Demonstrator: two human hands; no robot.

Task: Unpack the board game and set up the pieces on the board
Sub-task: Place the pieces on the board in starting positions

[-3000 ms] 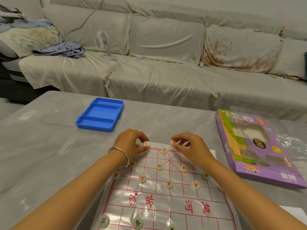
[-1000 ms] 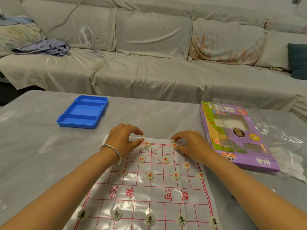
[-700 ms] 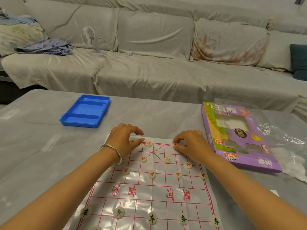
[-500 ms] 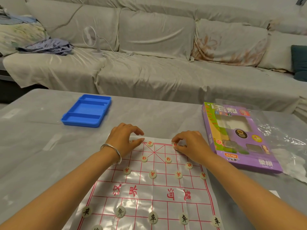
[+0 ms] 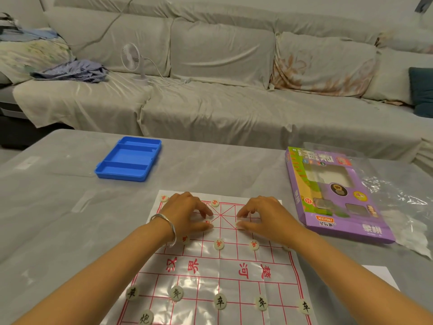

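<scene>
- My left hand (image 5: 187,214) hovers low over the far half of the xiangqi board (image 5: 210,273), fingers curled. Thumb and forefinger pinch the left-hand piece (image 5: 207,222), a pale disc with a red character that sits on the board.
- My right hand (image 5: 264,216) mirrors it, with curled fingers and the thumb and forefinger closed on the right-hand piece (image 5: 238,223). My fingers hide that piece's face.
- The two pinched pieces lie either side of the crossed palace lines, well apart from each other.
- The board is a glossy white sheet with a red grid, lying flat on the grey table (image 5: 58,207) in front of me.
- More red pieces stand beyond my hands: a corner piece (image 5: 164,198) and a centre-edge piece (image 5: 214,203).
- A red soldier row (image 5: 219,244) runs nearer me, just behind my wrists.
- A black soldier row (image 5: 220,301) lines my side, with a black cannon (image 5: 144,318) at the bottom edge.
- A silver bracelet (image 5: 164,225) circles my left wrist.
- The blue tray (image 5: 128,158) sits far left of the board, and the purple game box (image 5: 332,195) lies to the right, next to the clear wrapper (image 5: 398,202).
- A small white fan (image 5: 131,57) stands on the covered sofa (image 5: 234,109).
</scene>
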